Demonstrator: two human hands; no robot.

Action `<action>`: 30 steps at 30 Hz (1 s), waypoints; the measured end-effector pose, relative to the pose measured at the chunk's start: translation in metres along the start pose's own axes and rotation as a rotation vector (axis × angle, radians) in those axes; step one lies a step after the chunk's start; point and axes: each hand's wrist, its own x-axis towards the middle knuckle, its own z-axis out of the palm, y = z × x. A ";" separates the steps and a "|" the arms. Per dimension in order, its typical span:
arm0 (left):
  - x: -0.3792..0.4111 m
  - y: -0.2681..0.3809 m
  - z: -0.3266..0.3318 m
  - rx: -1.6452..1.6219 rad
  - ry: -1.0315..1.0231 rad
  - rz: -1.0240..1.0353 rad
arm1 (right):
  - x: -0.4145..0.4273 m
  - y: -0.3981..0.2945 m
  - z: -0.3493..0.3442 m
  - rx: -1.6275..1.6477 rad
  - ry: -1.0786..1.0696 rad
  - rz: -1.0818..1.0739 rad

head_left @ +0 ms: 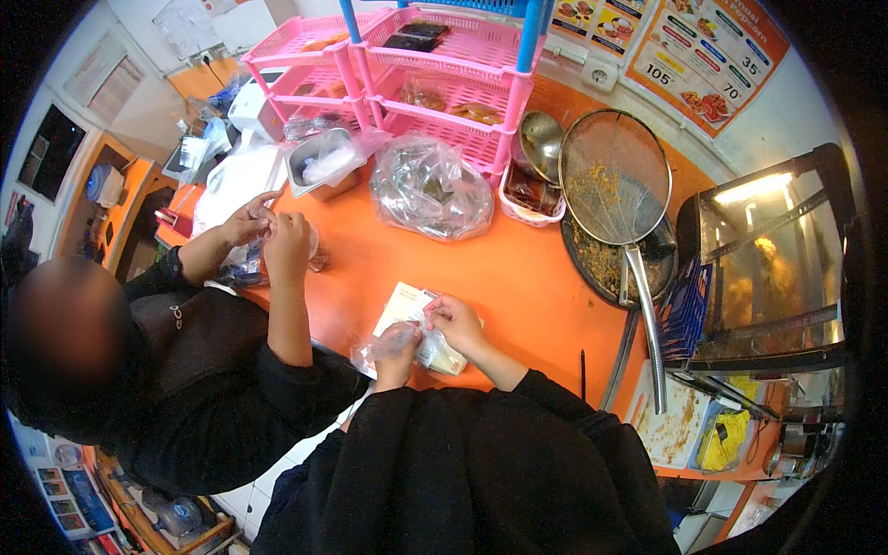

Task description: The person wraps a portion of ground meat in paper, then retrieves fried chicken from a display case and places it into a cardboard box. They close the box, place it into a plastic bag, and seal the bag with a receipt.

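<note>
Between my two hands is a small clear plastic bag point(390, 343), gathered and partly crumpled. My left hand point(397, 361) grips its body, which bulges out to the left. The fingertips of my right hand point(454, 323) pinch the plastic at its other side. What the bag contains is too blurred to tell. Directly beneath my hands, on the orange tabletop point(527, 277), lie pale printed paper slips or a pad point(394, 303) bearing writing.
A co-worker's hands point(274, 232) handle something small at the left. Pink stacking baskets point(444, 62), a large clear plastic bag point(433, 187) and a steel container point(326, 163) stand behind. To the right are a mesh strainer point(614, 177), a pen point(583, 374) and a lit display warmer point(770, 257).
</note>
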 end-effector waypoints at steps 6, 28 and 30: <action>-0.004 0.005 0.001 0.067 -0.016 0.049 | 0.005 0.014 0.000 -0.038 0.031 -0.095; -0.003 0.005 0.001 0.091 0.012 0.136 | -0.002 0.001 0.001 -0.373 0.053 -0.119; -0.003 0.005 0.001 0.071 0.007 0.187 | -0.003 0.002 0.004 -0.333 0.133 -0.202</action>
